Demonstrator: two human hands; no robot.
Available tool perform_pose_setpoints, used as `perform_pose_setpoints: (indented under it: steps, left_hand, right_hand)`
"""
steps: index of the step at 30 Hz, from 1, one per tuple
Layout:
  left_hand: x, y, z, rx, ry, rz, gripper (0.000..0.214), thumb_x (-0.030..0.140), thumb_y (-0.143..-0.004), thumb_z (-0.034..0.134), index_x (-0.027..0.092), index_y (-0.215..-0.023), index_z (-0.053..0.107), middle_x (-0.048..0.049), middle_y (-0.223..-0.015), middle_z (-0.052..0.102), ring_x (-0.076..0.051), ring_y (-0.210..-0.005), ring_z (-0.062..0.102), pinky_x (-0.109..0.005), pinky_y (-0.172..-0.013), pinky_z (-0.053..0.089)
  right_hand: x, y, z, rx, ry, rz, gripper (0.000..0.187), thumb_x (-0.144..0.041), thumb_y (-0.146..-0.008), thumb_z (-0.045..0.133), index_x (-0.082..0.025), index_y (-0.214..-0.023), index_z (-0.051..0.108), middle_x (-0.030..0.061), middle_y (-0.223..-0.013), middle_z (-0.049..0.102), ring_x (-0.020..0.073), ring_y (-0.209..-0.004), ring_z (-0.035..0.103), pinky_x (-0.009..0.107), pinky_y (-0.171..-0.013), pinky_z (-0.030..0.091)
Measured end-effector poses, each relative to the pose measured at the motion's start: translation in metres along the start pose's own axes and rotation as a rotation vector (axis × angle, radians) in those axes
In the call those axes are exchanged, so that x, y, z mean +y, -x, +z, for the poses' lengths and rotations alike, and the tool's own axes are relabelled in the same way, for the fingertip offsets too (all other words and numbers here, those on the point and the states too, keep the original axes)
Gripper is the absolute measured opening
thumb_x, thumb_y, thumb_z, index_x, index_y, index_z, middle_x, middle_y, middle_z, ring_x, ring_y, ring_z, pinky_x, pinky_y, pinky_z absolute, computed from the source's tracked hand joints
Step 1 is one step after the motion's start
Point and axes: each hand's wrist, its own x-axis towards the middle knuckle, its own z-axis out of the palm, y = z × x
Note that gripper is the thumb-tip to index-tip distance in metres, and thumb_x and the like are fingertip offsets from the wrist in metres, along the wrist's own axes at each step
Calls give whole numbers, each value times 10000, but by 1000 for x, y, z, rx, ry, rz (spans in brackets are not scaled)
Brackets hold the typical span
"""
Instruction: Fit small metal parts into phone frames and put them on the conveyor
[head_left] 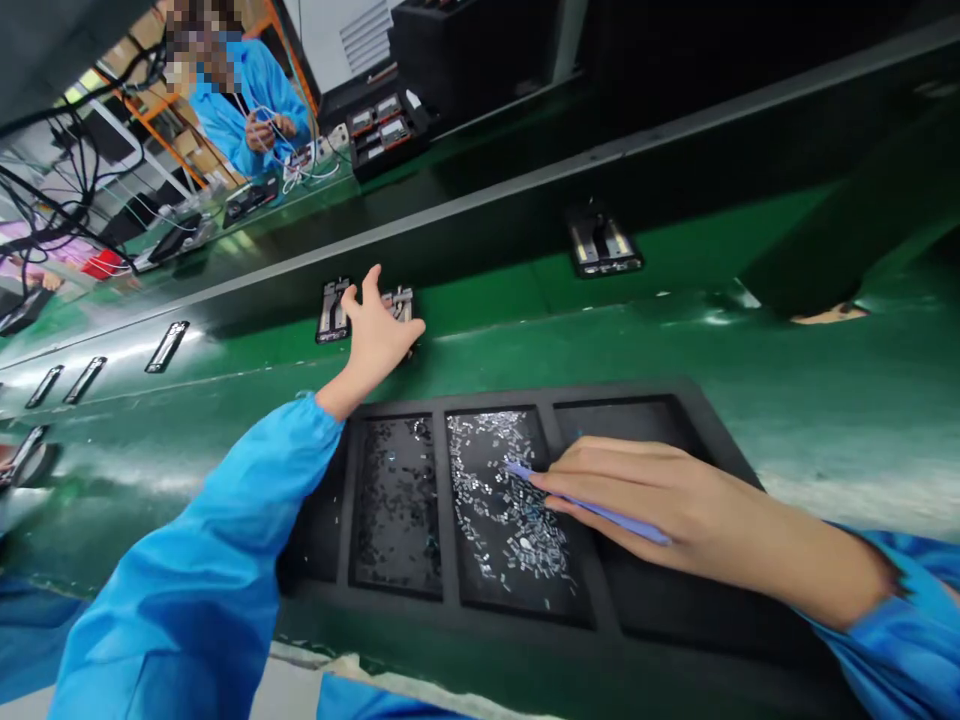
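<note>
**Left hand over a unit, right hand with purple tool in tray**

Left hand [375,335]: fingers spread, thumb out to the right, reaching past the tray's far edge. A unit [403,303] lies under it, partly hidden between thumb and fingers; cannot tell whether skin touches it. A second unit [331,312] sits just left of the fingertips. A third unit [604,240] lies well apart, to the right.

Right hand [645,495]: fingertips pinch the purple tool [622,518] above the black tray [448,585]. The tool's tip is over the compartment of silver bits [540,550]; cannot tell if it touches any.

Edges: raised dividers flank the silver bits, with dark bits [397,490] in the compartment to the left. The tray's far rim runs between the hands. Green bench [510,345] stretches from that rim to the units and fills the span between the covered unit and the third one. A grey rail [480,198] runs behind all three.

Axes: the tool slants, tip to the left and slightly away, tail toward the right wrist. Second unit's long axis runs away from the wearer; that of the covered unit is too hidden to tell.
</note>
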Motion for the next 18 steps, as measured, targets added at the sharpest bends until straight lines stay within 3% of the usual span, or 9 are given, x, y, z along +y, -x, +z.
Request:
perform_pose_setpoints:
  steps: [4, 7, 10, 13, 16, 18]
  left_hand:
    - [-5, -44, 43, 36, -38, -77, 911, 126, -742, 763, 175, -1530, 309, -234, -1602, 155, -345, -1366, 517, -423, -1148, 437]
    - [-11, -60, 55, 28, -83, -98, 941, 155, -758, 790, 185, -1551, 284, -238, -1625, 136, -337, -1359, 531, -394, -1134, 442]
    - [-20, -68, 45, 7, -151, -93, 942, 237, -794, 815, 197, -1574, 289, -212, -1627, 223, -331, -1417, 470, -373, -1160, 405]
    - [-35, -72, 19, 43, -250, -155, 856, 358, -889, 761, 206, -1588, 290, -178, -1594, 336, -328, -1450, 414, -438, -1202, 346]
    - [-51, -69, -2, 96, -368, -319, 618, 375, -956, 700, 206, -1495, 451, -144, -1539, 433, -340, -1384, 471, -568, -1146, 395]
    - [-58, -63, -5, 112, -416, -404, 468, 378, -982, 672, 195, -1396, 550, -120, -1460, 518, -315, -1299, 548, -563, -1072, 473]
  right_hand:
    - [0, 2, 3, -18, 58, -42, 255, -96, -981, 589, -134, -1231, 630, 85, -956, 745, 192, -812, 644, 352, -712, 568]
    - [2, 3, 4, -44, 55, -36, 284, -84, -971, 597, -125, -1251, 627, 87, -975, 740, 198, -829, 640, 360, -718, 567]
    - [2, 4, 5, -52, 50, -35, 307, -71, -963, 600, -118, -1265, 620, 92, -993, 739, 206, -845, 633, 369, -730, 563]
    - [1, 4, 4, -66, 76, -57, 282, -75, -969, 588, -103, -1248, 620, 101, -965, 736, 217, -833, 635, 384, -720, 564]
    - [0, 4, 4, -96, 123, -107, 270, -67, -992, 529, -93, -1244, 624, 106, -933, 727, 220, -841, 653, 395, -736, 573]
    - [-2, 4, 4, -81, 163, -107, 279, -75, -1015, 479, -123, -1237, 639, 90, -931, 732, 209, -863, 667, 385, -764, 583]
